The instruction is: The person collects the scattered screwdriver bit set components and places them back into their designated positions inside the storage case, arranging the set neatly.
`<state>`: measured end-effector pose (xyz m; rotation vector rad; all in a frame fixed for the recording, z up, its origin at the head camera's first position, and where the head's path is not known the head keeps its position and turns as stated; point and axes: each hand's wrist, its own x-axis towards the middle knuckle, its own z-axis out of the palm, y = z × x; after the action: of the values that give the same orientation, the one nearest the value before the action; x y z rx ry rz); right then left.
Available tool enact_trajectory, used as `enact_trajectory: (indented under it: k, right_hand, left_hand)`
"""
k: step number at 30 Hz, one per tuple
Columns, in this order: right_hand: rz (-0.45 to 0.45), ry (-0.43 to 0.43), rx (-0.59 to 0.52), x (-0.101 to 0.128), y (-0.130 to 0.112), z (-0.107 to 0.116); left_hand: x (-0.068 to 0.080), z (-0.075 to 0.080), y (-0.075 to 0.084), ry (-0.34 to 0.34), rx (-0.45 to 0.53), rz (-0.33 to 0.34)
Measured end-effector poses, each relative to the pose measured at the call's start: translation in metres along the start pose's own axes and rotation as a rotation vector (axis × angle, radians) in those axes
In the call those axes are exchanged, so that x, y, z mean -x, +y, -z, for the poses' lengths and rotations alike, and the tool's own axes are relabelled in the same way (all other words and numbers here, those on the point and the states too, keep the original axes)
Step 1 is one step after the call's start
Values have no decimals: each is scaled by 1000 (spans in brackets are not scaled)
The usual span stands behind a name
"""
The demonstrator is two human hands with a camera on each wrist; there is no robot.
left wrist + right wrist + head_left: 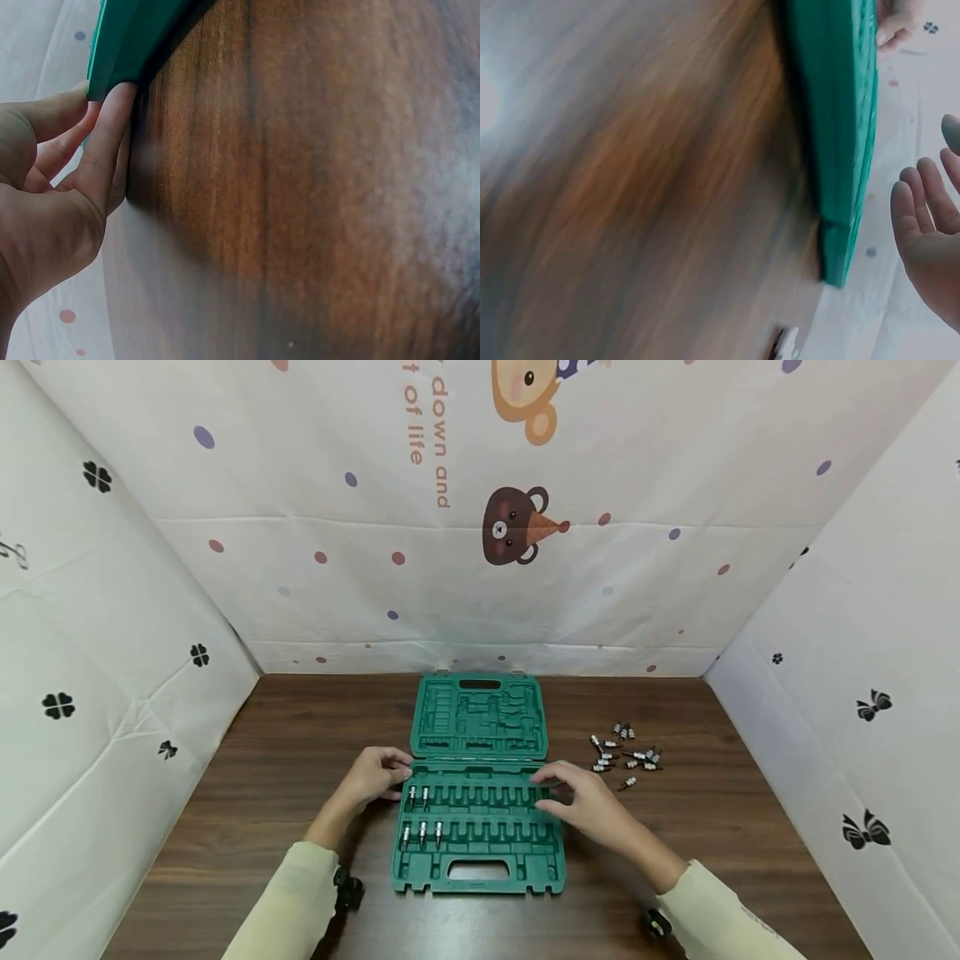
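The wooden table (315, 718) is the largest thing before me, and the green case (480, 812) lies flat on it, directly in front of my body, with its lid (480, 714) folded back behind.

The case looks to me like moulded hard plastic, so I judge it stiff, rather light for its size and a little smooth under the fingers. Its side walls give a good place to hold it, and the handle bar (480, 886) at the near edge would also serve.

My forearms come in from both sides. My left hand (375, 774) pinches the left edge of the case near the hinge, with thumb and fingers around the wall. My right hand (581, 797) hovers by the right edge, palm turned inward, thumb apart from the fingers; it grasps nothing, and the right wrist view shows a gap to the case.

The smallest are the bit sockets. Five (438, 833) sit in slots at the left, two above and three below; the loose ones (651, 767) are scattered right of the case. They seem to be metal: hard, small, perhaps slippery, best pinched around the thick silver end.
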<state>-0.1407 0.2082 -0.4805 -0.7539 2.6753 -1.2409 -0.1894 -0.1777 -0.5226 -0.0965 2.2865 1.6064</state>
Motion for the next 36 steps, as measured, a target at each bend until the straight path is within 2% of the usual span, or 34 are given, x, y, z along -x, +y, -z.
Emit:
enact_trajectory:
  k: [11, 22, 26, 36]
  right_hand:
    - [-2, 153, 126, 20, 37, 24]
    - [4, 219, 257, 35, 66, 52]
    - [-22, 224, 292, 40, 74, 60]
    - [-183, 160, 244, 52, 95, 72]
  left_hand:
    - [2, -2, 3, -2, -5, 7]
    - [2, -2, 3, 8, -1, 2]
    - [1, -2, 4, 12, 1, -10]
    - [1, -1, 4, 5, 6, 1]
